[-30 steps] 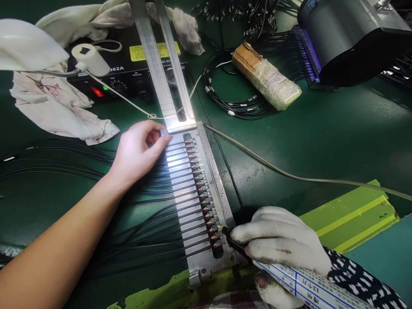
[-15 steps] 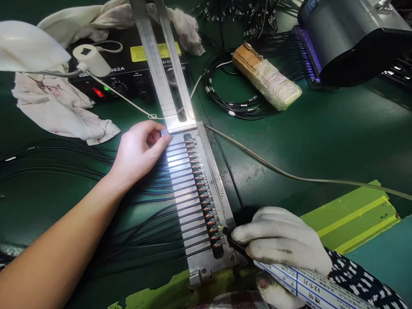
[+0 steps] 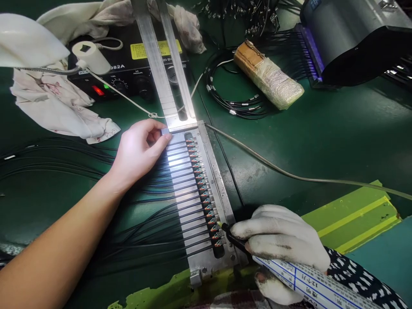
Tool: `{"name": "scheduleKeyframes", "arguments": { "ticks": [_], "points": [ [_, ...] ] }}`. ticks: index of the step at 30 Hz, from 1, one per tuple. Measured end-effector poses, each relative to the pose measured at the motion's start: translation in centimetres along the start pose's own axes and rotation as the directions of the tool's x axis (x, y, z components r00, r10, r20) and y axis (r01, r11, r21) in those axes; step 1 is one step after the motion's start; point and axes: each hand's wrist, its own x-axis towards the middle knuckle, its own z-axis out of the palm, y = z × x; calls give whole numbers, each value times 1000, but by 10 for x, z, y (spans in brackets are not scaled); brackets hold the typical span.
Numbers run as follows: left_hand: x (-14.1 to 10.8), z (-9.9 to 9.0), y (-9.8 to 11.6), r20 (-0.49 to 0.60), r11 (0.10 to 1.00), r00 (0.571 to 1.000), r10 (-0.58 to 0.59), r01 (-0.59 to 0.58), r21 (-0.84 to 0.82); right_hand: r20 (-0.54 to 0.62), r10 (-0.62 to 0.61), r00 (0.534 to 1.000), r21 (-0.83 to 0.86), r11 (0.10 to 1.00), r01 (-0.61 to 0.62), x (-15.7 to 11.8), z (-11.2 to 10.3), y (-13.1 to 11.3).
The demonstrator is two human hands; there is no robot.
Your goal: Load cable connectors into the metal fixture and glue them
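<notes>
A flat metal fixture (image 3: 189,206) lies on the green bench, with a row of black cables (image 3: 161,210) laid across it. Their stripped ends, with small connectors (image 3: 206,194), line up over its long dark slot. At the fixture's upper left edge, my bare left hand (image 3: 140,150) pinches the metal between thumb and fingers. My right hand (image 3: 283,240), in a stained white glove, is wrapped round a labelled glue syringe (image 3: 302,281) with a black front end. The syringe's yellow-green tip (image 3: 220,225) is at the connectors near the slot's lower end, apparently touching one.
A slotted metal cover (image 3: 164,81) stands raised at the fixture's far end. Behind it sits a black dispenser controller (image 3: 128,86) among rags (image 3: 54,98). Right of it are coiled cables (image 3: 222,103), a wrapped block (image 3: 268,75), a dark purple-lit lamp (image 3: 350,43) and a thin hose (image 3: 273,165).
The syringe tip has shifted slightly up along the row of connectors, together with my right hand. My left hand keeps its hold on the fixture's edge.
</notes>
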Motion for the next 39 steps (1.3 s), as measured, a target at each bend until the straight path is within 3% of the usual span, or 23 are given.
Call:
{"name": "scheduleKeyframes", "arguments": {
  "ticks": [39],
  "points": [
    [1,1,-2,-13,1000,1000,-2,2,-5,12,-8,1000,-62,998,9,0,-4,-4]
  ]
}}
